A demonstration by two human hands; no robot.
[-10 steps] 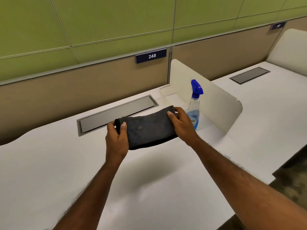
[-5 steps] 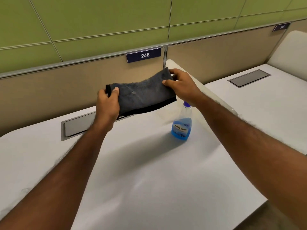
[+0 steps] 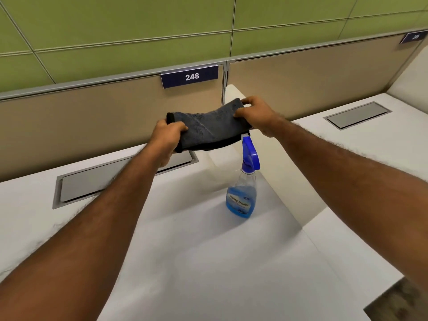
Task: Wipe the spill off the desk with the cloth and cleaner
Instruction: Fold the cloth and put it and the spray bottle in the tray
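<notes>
A folded dark grey cloth [image 3: 208, 129] hangs in the air above the back of the white desk [image 3: 196, 251]. My left hand [image 3: 168, 135] grips its left end and my right hand [image 3: 258, 114] grips its right end. A clear spray bottle of blue cleaner [image 3: 243, 195] with a blue trigger head stands upright on the desk, below and just right of the cloth. I see no clear spill on the desk surface.
A grey cable hatch [image 3: 92, 181] is set into the desk at the back left. A white divider panel [image 3: 289, 181] runs along the desk's right side, with a neighbouring desk [image 3: 370, 140] beyond. A beige partition with a "248" sign [image 3: 190, 76] stands behind.
Both hands have stayed on the cloth, which was lifted from low over the desk to up in front of the partition. The view has shifted slightly, so the whole bottle now shows.
</notes>
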